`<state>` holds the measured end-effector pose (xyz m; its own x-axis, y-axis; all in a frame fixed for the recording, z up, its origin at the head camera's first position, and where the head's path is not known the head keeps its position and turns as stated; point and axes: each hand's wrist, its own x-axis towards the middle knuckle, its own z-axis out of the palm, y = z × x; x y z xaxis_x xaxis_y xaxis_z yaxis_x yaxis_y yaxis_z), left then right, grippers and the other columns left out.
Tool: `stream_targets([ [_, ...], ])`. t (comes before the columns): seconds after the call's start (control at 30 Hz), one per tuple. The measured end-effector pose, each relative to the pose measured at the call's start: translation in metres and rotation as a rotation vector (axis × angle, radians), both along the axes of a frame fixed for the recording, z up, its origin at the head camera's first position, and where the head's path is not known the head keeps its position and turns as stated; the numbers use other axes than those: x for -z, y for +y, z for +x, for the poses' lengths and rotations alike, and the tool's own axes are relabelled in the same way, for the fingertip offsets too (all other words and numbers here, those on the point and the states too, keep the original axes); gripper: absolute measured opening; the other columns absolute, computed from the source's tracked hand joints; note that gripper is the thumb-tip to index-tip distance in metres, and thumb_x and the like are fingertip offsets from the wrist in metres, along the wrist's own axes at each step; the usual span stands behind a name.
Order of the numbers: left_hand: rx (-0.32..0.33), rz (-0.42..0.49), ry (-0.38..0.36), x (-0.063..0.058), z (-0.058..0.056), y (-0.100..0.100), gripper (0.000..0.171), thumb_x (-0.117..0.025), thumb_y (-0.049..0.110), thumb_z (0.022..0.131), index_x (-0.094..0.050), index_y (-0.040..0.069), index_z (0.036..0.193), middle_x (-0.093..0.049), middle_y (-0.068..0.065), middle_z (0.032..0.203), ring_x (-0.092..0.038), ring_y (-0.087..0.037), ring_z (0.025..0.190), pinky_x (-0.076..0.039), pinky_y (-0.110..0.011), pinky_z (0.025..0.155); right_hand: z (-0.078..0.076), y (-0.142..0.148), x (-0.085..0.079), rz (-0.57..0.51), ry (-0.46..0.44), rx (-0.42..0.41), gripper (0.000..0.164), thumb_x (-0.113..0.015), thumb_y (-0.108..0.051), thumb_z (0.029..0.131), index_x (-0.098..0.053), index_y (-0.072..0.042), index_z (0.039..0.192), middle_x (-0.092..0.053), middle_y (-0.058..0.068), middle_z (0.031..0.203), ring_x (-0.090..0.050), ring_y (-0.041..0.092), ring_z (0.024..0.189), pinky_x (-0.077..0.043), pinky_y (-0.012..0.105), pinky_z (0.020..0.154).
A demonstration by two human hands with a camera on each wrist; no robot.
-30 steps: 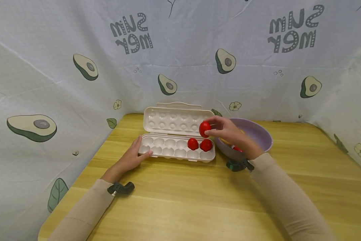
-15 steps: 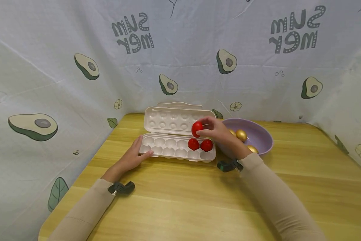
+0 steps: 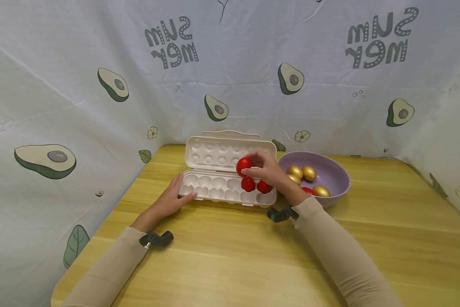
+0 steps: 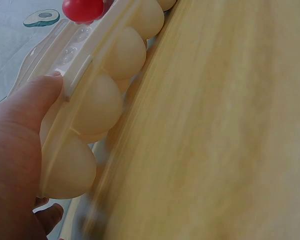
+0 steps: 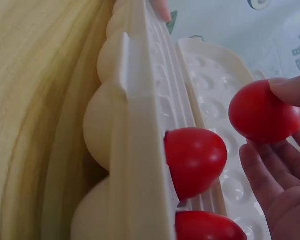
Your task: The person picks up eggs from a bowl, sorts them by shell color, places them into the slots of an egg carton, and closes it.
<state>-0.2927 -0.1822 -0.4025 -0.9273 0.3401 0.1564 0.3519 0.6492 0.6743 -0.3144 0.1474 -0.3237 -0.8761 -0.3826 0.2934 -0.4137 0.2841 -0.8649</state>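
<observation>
In the head view, a white egg carton (image 3: 214,198) with its lid (image 3: 214,149) raised stands towards the back of the table. My left hand (image 3: 168,199) grips its left end, and the left wrist view shows the thumb (image 4: 42,95) over the front rim. Two red eggs (image 3: 248,184) sit at the right end of the back row of cups. My right hand (image 3: 266,169) pinches another red egg (image 3: 243,166) between thumb and fingers. That egg is above the back row, in front of the lid, close to the two seated eggs.
A purple bowl (image 3: 340,192) stands just right of the carton, holding several gold eggs (image 3: 309,172) and a red one (image 3: 308,190) partly hidden by my right wrist. Behind the wooden table (image 3: 222,251) hangs a cloth (image 3: 249,98) with avocado prints.
My right hand has moved left with the red egg, from beside the bowl to over the carton's back row. More of the bowl's eggs now show. The left hand keeps its hold.
</observation>
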Motion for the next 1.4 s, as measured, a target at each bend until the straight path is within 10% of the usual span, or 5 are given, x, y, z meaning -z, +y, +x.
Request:
stream_targets([
  [0.33, 0.007, 0.003, 0.011, 0.001, 0.000, 0.000, 0.095, -0.049, 0.059, 0.083, 0.004, 0.010, 0.145, 0.000, -0.012, 0.150, -0.002, -0.023, 0.136, -0.009, -0.045, 0.108, -0.008, -0.009, 0.019, 0.093, -0.018, 0.107, 0.042, -0.074, -0.029, 0.074, -0.054, -0.015, 0.108, -0.062, 0.003, 0.105, -0.058, 0.018, 0.098, -0.050, 0.035, 0.078],
  [1.4, 0.000, 0.007, 0.016, 0.001, 0.000, 0.001, 0.095, -0.050, 0.059, 0.083, 0.001, 0.010, 0.145, -0.003, -0.013, 0.150, -0.005, -0.026, 0.136, -0.011, -0.048, 0.107, -0.002, -0.027, 0.040, 0.250, 0.144, 0.144, 0.037, -0.075, -0.023, 0.074, -0.055, -0.015, 0.104, -0.061, -0.002, 0.094, -0.057, 0.012, 0.085, -0.049, 0.027, 0.074],
])
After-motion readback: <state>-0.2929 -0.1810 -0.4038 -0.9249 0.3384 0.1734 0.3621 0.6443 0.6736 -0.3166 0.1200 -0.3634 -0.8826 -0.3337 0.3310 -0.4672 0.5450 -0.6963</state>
